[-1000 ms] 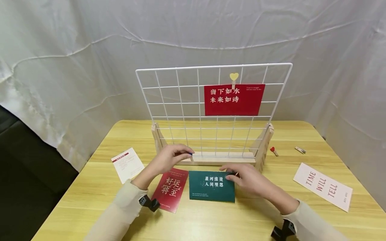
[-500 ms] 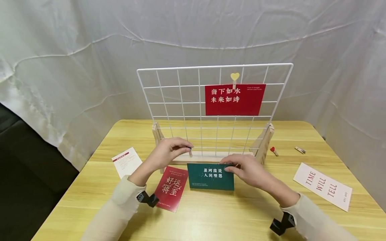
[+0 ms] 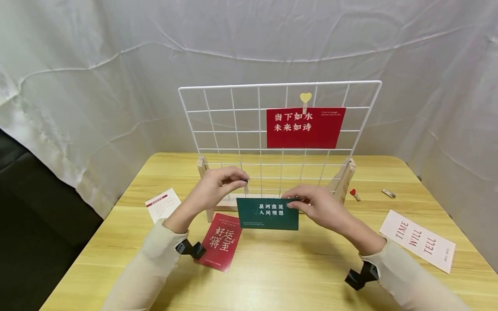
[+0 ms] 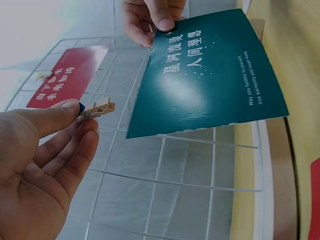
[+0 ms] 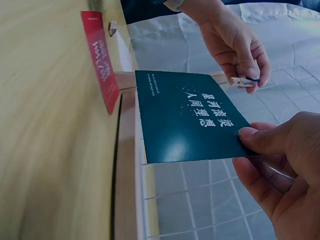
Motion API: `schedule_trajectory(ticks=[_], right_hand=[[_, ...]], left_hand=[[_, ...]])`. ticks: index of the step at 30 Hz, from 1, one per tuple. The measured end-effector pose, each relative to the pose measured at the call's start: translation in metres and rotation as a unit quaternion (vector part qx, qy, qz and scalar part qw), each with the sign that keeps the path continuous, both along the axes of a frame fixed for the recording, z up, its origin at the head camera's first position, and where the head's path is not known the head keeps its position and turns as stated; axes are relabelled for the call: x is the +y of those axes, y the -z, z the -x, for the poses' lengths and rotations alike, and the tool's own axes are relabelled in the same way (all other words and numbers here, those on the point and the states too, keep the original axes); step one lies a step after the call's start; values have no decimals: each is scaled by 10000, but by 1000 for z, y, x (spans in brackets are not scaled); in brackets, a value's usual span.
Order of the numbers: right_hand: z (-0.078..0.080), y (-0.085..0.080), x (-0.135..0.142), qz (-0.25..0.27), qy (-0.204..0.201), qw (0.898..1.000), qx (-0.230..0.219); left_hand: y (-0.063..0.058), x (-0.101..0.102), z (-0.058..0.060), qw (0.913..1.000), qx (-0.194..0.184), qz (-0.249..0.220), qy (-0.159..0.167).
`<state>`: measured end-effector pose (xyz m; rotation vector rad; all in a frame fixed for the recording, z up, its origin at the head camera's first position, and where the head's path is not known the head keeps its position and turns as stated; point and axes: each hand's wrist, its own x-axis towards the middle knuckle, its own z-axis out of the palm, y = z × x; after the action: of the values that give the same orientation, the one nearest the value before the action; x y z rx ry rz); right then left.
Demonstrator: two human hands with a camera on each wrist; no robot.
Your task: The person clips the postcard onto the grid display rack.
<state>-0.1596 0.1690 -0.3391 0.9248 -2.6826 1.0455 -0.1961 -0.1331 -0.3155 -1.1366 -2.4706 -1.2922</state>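
Green card [image 3: 264, 221] rises clear of desk [image 3: 295, 280] to the grid's [image 3: 280, 84] 6 o'clock, right hand [image 3: 320, 208] pinching its 2 o'clock edge; left hand [image 3: 218, 185], also higher, pinches blue-topped clip [image 4: 101, 107] just off card's 11 o'clock, so card and clip seem nearly matched up.

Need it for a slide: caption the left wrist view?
Left hand pinches a wooden clip near a green card held by the right hand, a white wire grid behind.
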Motion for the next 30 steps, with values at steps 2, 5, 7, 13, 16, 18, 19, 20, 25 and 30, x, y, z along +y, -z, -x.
schedule_trajectory(ticks=[2,5,7,13,16,18,19,20,25,30], right_hand=[[2,-4,-1,65,-59,9999,81],[5,-10,-4,139,-134,9996,207],[6,-16,-6,116,-139,9993,331],[11,-34,-17,60,-95,9978,650],[13,-42,-20,44,-83,9968,790],[14,-46,-21,31,-55,9961,878],[15,-49,-22,23,-36,9957,928],[15,-51,-22,38,-36,9953,966],[21,-60,-25,140,-50,9923,1228],[25,-68,-29,177,-37,9892,1458]], left_hand=[[-3,0,0,10000,-55,-39,-51],[-8,0,0,9998,-75,-149,-56],[-10,-1,1,9997,13,-219,-64],[-20,-2,2,9988,348,-319,-108],[-26,-3,3,9985,468,-266,-94],[-30,-4,3,9984,509,-229,-107],[-32,-4,4,9983,528,-216,-117],[-34,-4,4,9982,540,-198,-139],[-44,-5,6,9967,754,-205,-225],[-54,-6,10,9938,1026,-339,-278]])
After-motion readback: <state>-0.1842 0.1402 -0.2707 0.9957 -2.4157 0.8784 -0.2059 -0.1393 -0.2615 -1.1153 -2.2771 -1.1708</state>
